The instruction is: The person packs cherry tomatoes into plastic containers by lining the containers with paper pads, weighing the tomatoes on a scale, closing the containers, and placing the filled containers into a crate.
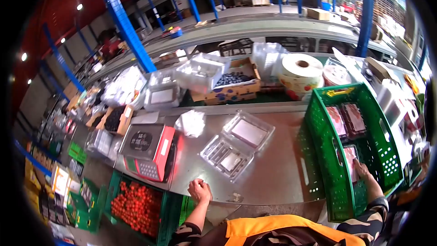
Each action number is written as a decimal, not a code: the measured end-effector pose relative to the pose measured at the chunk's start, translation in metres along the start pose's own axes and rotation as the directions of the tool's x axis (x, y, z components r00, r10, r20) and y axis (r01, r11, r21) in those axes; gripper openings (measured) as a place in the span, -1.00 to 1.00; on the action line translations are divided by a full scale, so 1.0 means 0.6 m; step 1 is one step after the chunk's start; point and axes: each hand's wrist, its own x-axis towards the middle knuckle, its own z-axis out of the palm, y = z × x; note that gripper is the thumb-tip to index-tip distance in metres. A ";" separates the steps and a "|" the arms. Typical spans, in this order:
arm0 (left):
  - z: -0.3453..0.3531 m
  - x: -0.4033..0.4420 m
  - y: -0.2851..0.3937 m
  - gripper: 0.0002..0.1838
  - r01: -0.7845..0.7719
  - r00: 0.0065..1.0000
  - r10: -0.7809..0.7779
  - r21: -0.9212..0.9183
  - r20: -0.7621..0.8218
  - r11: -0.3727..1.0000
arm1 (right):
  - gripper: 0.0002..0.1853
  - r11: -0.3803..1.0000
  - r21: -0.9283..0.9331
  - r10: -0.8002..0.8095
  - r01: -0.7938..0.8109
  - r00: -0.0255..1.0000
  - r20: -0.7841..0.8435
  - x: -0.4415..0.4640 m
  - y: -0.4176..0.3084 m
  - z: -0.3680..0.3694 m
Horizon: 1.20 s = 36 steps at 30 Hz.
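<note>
My left hand (200, 190) is at the front edge of the metal table, fingers curled in, with nothing visible in them. Beyond it lies an open clear plastic clamshell box (227, 155), with a white pad in each half. My right hand (362, 171) reaches into a green crate (321, 141), its fingers on the edge of a clear pack with a pink-and-white label (350, 160). Two similar packs, the left one (336, 120) and the right one (353, 117), lie side by side farther inside the crate.
A red scale (148, 150) stands left, beside crumpled white sheets (190, 123). Below it, a dark green crate holds red tomatoes (136, 207). Behind are a carton of blueberries (234, 79), stacked clear boxes (202, 70) and a label roll (301, 70).
</note>
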 end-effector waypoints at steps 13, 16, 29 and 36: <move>-0.006 0.002 0.028 -0.78 0.033 0.999 -0.032 -0.038 0.033 0.999 | -0.89 0.592 -0.204 -0.759 0.779 0.455 -0.466 -0.147 -0.716 0.057; -0.005 -0.002 0.022 -0.76 0.004 1.000 -0.004 -0.045 0.007 0.999 | -0.82 0.403 -0.186 -0.915 0.896 0.389 -0.108 -0.231 -0.827 0.280; -0.062 0.047 -0.044 -0.71 -0.205 0.840 0.457 -0.607 0.294 0.768 | -0.72 0.455 -0.279 -0.826 0.845 0.518 0.222 -0.406 -0.722 0.726; -0.048 0.132 0.026 -0.50 -0.499 0.617 0.778 -0.703 0.124 0.507 | -0.88 0.470 -0.335 -0.837 0.817 0.533 0.126 -0.398 -0.709 0.722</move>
